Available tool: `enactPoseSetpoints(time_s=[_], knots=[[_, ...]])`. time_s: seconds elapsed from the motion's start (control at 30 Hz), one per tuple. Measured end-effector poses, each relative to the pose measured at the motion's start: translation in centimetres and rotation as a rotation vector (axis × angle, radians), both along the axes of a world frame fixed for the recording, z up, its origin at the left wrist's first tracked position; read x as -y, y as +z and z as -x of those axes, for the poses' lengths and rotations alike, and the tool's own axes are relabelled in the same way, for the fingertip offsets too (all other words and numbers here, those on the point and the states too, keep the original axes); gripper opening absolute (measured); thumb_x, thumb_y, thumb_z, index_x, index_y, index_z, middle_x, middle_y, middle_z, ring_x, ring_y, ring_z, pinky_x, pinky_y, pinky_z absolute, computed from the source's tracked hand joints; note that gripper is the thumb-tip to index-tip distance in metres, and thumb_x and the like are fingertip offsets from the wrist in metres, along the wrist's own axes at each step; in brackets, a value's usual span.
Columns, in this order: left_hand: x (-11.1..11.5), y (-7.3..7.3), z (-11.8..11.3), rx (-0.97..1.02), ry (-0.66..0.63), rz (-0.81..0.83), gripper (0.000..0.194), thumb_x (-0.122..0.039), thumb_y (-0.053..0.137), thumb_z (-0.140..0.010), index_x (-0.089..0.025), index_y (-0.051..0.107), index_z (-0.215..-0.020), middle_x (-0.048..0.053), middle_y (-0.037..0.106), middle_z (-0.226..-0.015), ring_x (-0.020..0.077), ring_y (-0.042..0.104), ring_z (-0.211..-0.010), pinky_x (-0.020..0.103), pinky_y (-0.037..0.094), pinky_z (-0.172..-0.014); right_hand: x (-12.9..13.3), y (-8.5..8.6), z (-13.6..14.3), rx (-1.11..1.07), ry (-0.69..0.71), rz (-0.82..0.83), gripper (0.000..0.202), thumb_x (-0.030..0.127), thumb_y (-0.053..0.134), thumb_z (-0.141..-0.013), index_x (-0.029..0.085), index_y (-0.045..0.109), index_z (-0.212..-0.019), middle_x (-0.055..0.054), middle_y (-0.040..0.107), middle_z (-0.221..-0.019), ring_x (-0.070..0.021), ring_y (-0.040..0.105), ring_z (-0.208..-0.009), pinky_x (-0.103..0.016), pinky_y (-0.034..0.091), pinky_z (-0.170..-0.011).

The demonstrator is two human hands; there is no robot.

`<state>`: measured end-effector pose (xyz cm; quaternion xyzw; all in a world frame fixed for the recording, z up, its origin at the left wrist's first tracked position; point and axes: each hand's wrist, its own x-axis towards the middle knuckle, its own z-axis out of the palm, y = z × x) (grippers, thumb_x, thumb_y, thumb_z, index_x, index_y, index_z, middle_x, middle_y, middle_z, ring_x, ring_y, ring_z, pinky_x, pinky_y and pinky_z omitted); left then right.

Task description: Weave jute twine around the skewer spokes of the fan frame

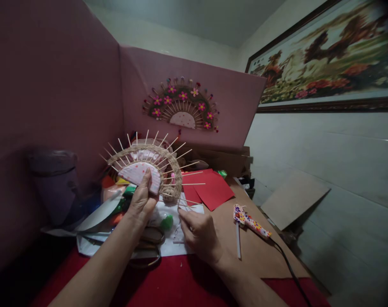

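1. Currently, the left hand [142, 201] is closed on a half-round woven fan [154, 181], its thumb pressed on the front of the spotted white half-disc [134, 172] and its fingers largely hidden behind.
2. Held up beyond the left wrist, the fan lies ahead and to the left of the right hand [198, 232].
3. Its long axis, along the straight edge, slopes from upper left down to lower right, ending near the right hand's fingertips. The flat side faces down toward the left forearm; the arched side faces up and away from both hands.
4. Pale wooden sticks [189, 166] radiate from the half-disc through a braided twine band [175, 168]. Those at the left point up and left, the middle ones upward, and the last ones nearly level to the right, just above the right hand.
5. Fingers curled, the right hand pinches what looks like a thin twine strand [179, 202] below the band's right end; the fingertip contact is too small to see clearly.
6. Right of that hand, a flower-patterned glue gun [251, 224] rests on brown board [232, 266], its handle slanting down to the right.
7. Red sheets [216, 189] lie beyond the right hand; scissors [151, 245] sit beside the left wrist, on the desk [184, 281].
8. Well beyond both hands, a flowered fan [183, 100] hangs arch-up on a pink panel [232, 91].
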<state>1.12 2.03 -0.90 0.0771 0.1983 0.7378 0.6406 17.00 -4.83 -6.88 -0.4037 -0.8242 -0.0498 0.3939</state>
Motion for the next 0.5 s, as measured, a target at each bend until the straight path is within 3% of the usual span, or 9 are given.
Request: enactPoseSetpoints(time_s=[0.1, 0.27, 0.5], knots=[[-0.1, -0.1, 0.1, -0.027, 0.006, -0.084, 0.012, -0.011, 0.055, -0.079, -0.014, 0.061, -0.09, 0.001, 0.068, -0.068, 0.0111, 0.063, -0.059, 0.021, 0.054, -0.062, -0.4, 0.0, 0.0, -0.13, 0.047, 0.089, 0.023, 0.018, 0.046, -0.084, 0.018, 0.067, -0.091, -0.005, 0.067, -0.07, -0.0142, 0.062, -0.065, -0.023, 0.042, -0.062], [-0.1, -0.4, 0.1, -0.077, -0.159, -0.059, 0.015, -0.01, 0.051, -0.079, -0.01, 0.062, -0.089, 0.006, 0.068, -0.067, 0.0155, 0.064, -0.059, 0.028, 0.055, -0.061, -1.0, 0.0, -0.2, -0.462, 0.143, 0.231, 0.023, 0.023, 0.051, -0.083, 0.023, 0.067, -0.099, -0.004, 0.07, -0.092, -0.0159, 0.065, -0.081, -0.024, 0.048, -0.071], [0.1, -0.6, -0.2, -0.108, -0.19, -0.058, 0.012, -0.009, 0.052, -0.078, -0.011, 0.062, -0.085, 0.007, 0.067, -0.07, 0.0159, 0.064, -0.06, 0.028, 0.055, -0.057, -1.9, -0.4, -0.4, -0.737, 0.165, 0.431, 0.023, 0.033, 0.057, -0.078, 0.021, 0.069, -0.095, -0.003, 0.07, -0.091, -0.0197, 0.065, -0.083, -0.028, 0.05, -0.07]])
